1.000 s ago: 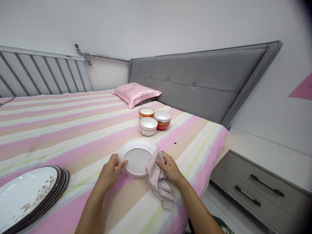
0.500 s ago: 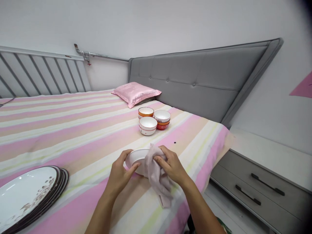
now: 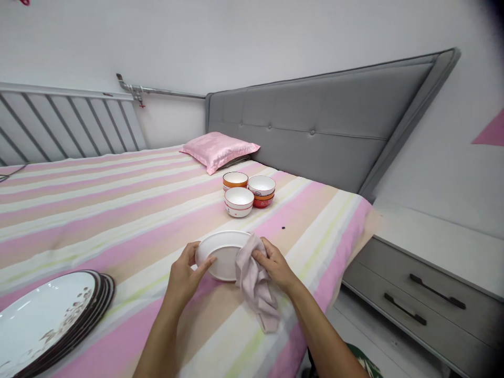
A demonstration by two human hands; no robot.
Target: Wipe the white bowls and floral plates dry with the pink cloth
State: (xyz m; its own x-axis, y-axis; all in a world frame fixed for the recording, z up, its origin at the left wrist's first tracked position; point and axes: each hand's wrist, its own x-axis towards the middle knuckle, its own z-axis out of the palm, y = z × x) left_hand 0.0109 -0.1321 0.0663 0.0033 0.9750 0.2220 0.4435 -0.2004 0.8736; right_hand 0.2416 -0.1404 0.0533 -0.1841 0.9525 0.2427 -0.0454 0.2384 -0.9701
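A white plate (image 3: 222,257) is held tilted above the striped bedspread, its ringed underside turned toward me. My left hand (image 3: 188,275) grips its left rim, thumb on the near face and fingers behind. At the plate's right side, my right hand (image 3: 275,262) is closed on a pale pink cloth (image 3: 255,281). The cloth covers the plate's right edge and its loose end hangs down toward the bed. Whether the right fingers also pinch the rim through the cloth is hidden.
Beyond the plate stand stacked bowls (image 3: 239,198) in white, orange and red. Several dark-rimmed plates (image 3: 43,315) are piled at the left. A pink pillow (image 3: 218,149) lies by the grey headboard (image 3: 299,121). A drawer cabinet (image 3: 425,278) is at the right, beside the striped bedspread (image 3: 129,220).
The plate has tipped so more of its underside faces me. My left hand has shifted slightly left and down; the right hand, with the cloth, has moved slightly right.
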